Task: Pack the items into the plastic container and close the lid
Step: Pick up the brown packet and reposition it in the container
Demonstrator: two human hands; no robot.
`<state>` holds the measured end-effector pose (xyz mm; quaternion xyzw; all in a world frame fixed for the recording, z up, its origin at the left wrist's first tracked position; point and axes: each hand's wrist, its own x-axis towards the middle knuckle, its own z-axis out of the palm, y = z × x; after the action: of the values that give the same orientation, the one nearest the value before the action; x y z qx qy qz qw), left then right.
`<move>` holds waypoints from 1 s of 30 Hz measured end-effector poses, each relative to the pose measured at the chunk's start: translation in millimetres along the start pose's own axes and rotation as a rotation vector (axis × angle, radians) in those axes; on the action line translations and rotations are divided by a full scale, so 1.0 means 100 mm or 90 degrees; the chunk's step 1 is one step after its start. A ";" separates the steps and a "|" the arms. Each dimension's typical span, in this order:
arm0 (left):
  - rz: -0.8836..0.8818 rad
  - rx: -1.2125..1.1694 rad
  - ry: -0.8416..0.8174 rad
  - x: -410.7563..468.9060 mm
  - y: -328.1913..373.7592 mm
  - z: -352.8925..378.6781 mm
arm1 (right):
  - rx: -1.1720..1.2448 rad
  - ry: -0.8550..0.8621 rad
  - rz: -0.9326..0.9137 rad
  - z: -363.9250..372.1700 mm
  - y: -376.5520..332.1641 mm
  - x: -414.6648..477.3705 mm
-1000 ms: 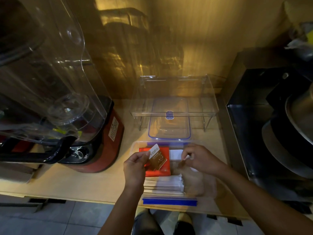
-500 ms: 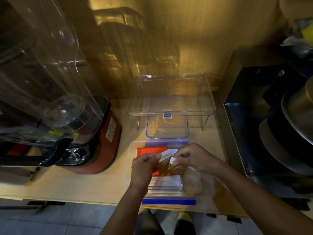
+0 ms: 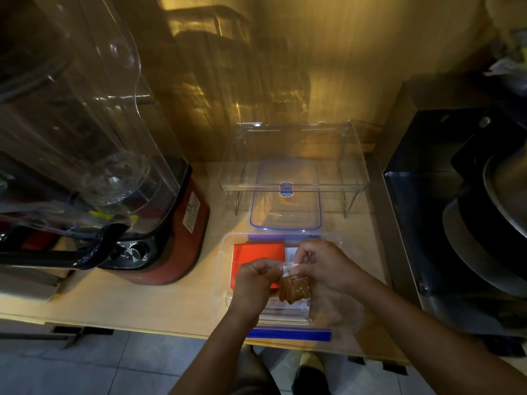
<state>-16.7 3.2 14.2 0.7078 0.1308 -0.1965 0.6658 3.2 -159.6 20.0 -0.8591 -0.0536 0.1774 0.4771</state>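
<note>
We pinch a small brown packet (image 3: 295,289) between both hands, left hand (image 3: 253,282) and right hand (image 3: 325,269) gripping its white top edge. Directly beneath lies the open plastic container (image 3: 225,269); its lid (image 3: 285,206) rests just beyond.

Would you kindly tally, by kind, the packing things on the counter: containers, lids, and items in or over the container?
Plastic container: 1
Blue-rimmed lid, off, behind the container: 1
Red box, inside: 1
Brown packet, held by left hand and right hand: 1
White stack, pieces uncountable: 1
Total: 5
</note>
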 end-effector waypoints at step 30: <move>-0.044 -0.140 0.146 0.00 0.02 0.09 | 0.329 -0.088 0.126 0.14 0.18 -0.07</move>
<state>-16.7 -5.7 15.3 0.6437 0.2511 -0.1217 0.7125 -9.3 -160.1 -0.2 -0.6956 0.0452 0.2894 0.6560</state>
